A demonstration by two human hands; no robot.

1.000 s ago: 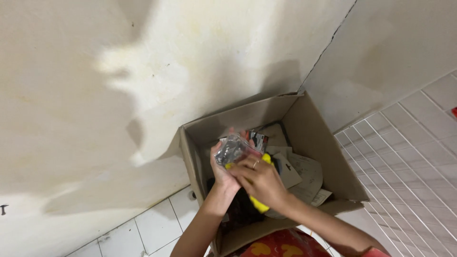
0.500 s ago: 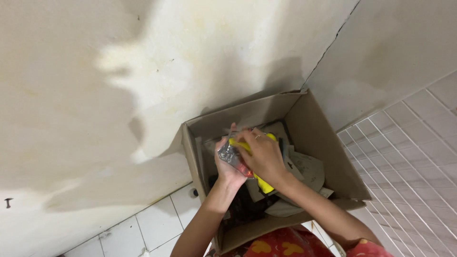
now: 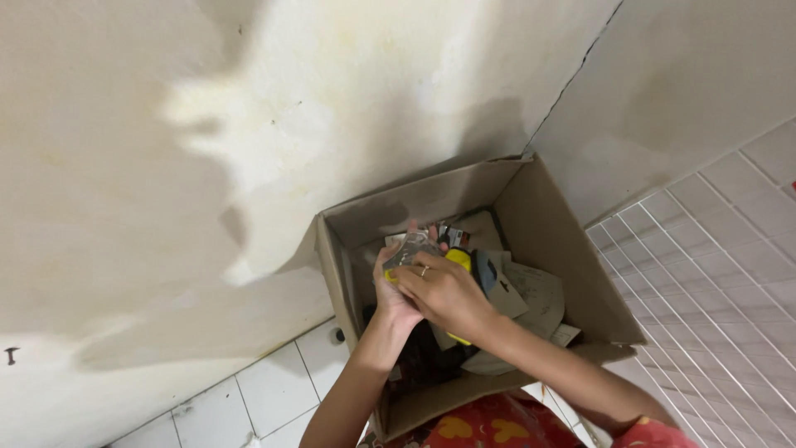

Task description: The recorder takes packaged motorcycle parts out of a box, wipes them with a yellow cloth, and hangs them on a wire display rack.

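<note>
An open brown cardboard box (image 3: 547, 216) stands on the tiled floor against a pale wall. Both my hands reach into it. My left hand (image 3: 394, 290) grips a small clear shiny plastic packet (image 3: 408, 246) from below. My right hand (image 3: 444, 294), with a ring on one finger, lies over a yellow tool handle (image 3: 458, 259) and holds it, pressing against the packet too. Under the hands lie crumpled papers (image 3: 535, 299) and dark things, partly hidden.
The wall (image 3: 249, 124) rises close behind the box, with a corner to its right. White floor tiles (image 3: 713, 249) spread to the right and front left. My red patterned clothing (image 3: 489, 423) shows at the bottom edge.
Both hands have sunk slightly lower and nearer the box's back left corner, keeping hold of the packet and the yellow handle. The view has shifted a little.
</note>
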